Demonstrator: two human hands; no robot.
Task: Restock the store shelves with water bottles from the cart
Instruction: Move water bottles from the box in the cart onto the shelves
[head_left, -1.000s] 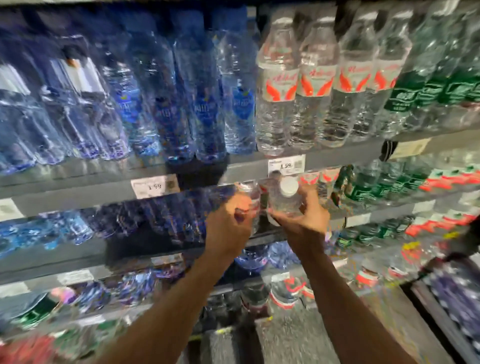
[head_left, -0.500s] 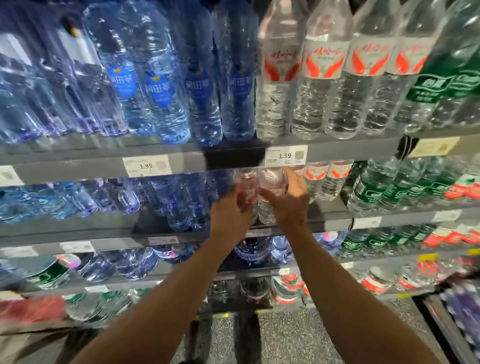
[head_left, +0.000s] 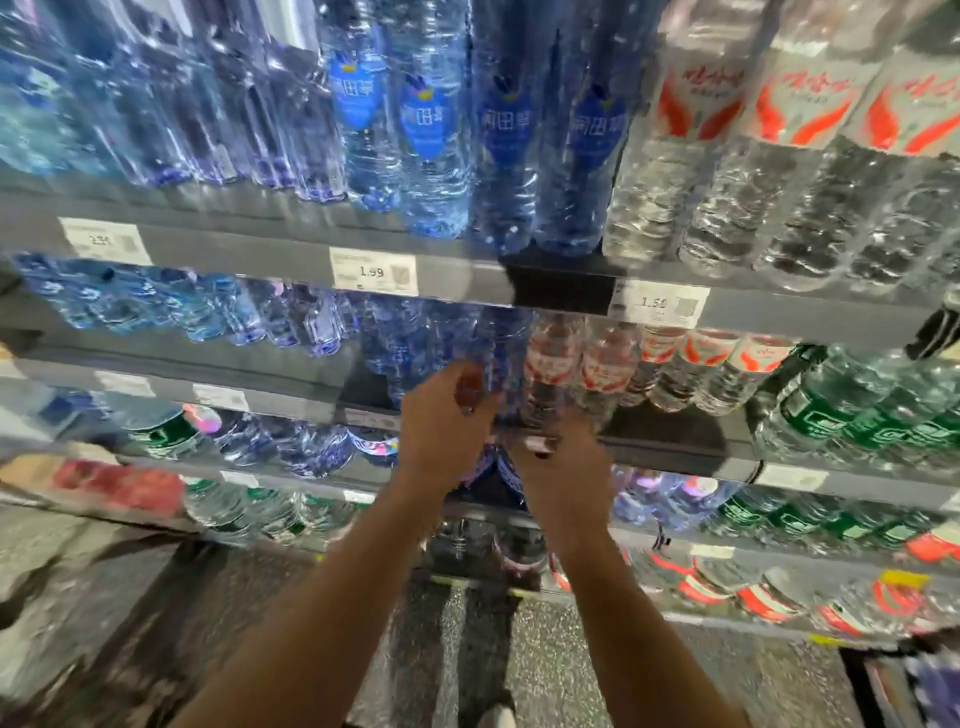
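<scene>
Both your hands have dropped lower; your left hand (head_left: 447, 415) and right hand (head_left: 558, 462) sit at the grey metal shelf (head_left: 675, 447), below two clear red-labelled water bottles (head_left: 550, 374). Blur hides whether either grips anything.

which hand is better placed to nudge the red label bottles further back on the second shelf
Right, probably. The right hand sits directly below the red-label bottles at the shelf edge, while the left hand is over by the blue bottles. Motion blur hides the exact finger contact.
</scene>
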